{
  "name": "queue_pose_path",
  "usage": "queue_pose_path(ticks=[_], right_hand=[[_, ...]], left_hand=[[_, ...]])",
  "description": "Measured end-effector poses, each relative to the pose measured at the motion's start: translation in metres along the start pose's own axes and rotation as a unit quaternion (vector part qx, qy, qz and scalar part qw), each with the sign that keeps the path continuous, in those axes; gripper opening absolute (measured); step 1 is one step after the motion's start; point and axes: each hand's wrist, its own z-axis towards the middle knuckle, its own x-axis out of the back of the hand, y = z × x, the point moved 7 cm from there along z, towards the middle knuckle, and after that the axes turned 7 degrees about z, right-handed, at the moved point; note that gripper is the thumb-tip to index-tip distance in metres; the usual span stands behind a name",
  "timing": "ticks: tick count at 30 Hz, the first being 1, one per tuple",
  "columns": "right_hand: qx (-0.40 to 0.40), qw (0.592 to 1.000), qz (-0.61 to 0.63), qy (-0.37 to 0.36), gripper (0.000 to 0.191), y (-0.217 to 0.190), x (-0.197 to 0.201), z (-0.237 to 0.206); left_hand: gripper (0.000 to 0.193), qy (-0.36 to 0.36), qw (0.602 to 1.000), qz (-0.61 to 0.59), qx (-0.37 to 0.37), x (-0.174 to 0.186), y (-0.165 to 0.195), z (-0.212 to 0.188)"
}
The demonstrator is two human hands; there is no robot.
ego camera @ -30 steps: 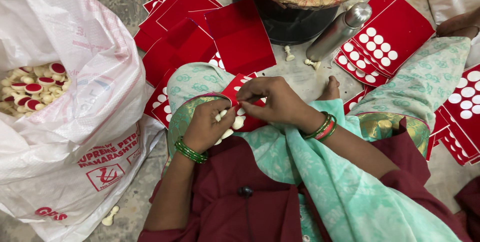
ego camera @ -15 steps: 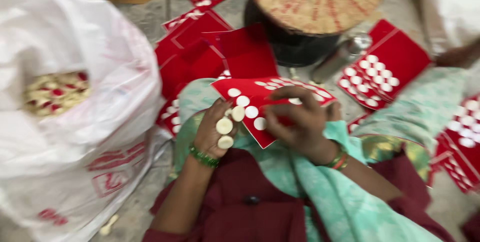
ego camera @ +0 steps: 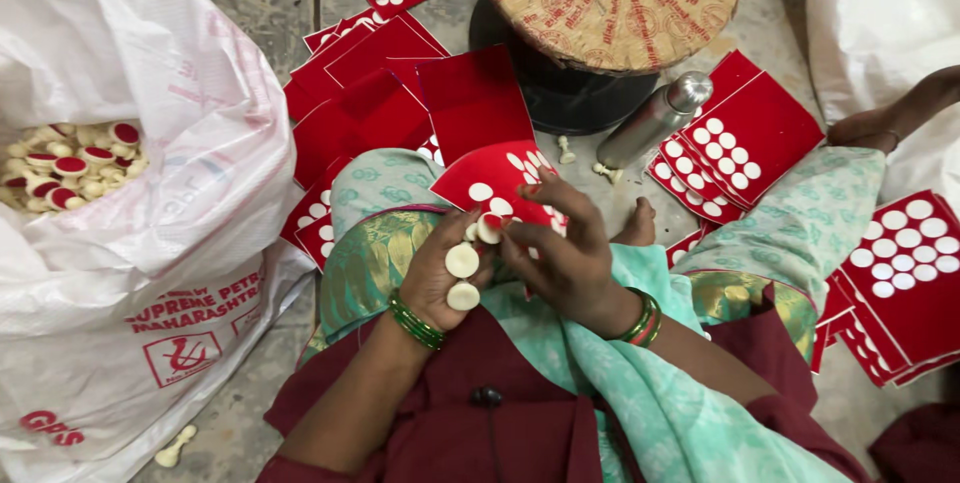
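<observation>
Item: red card (ego camera: 500, 183) with white dots, on lap over knee. Right hand (ego camera: 565, 263) grip pinches card edge. Left hand (ego camera: 440, 278) grip clenched on white caps (ego camera: 462, 261). Risk: loosely stacked caps likely slip to floor; bent card may crease.

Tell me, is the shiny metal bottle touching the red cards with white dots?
Touching. In the head view, the metal bottle lies slanted on the floor, its cap end resting over the corner of the red dotted cards.
</observation>
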Motion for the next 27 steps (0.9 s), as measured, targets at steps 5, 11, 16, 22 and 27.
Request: queue_pose_path(ticks=[5,11,16,22,27], right_hand=[[0.042,0.999,-0.008,-0.032,0.033,-0.005,-0.004,-0.002],[0.036,0.998,-0.002,-0.041,0.036,-0.005,0.000,-0.002],[0.035,0.998,-0.012,-0.050,0.034,-0.007,-0.002,-0.002],[0.012,0.996,-0.005,-0.085,0.033,-0.009,-0.004,0.007],[-0.009,0.987,0.030,-0.155,0.031,-0.004,-0.006,0.009]], left_hand=[[0.011,0.025,1.000,0.000,-0.013,0.005,0.000,0.001],[0.011,0.040,0.999,0.016,-0.004,0.004,0.000,-0.001],[0.011,0.049,0.999,0.018,0.003,0.003,0.001,-0.004],[0.010,0.027,1.000,0.000,-0.005,0.016,-0.002,0.002],[0.016,-0.079,0.996,-0.034,-0.038,0.017,0.006,0.005]])
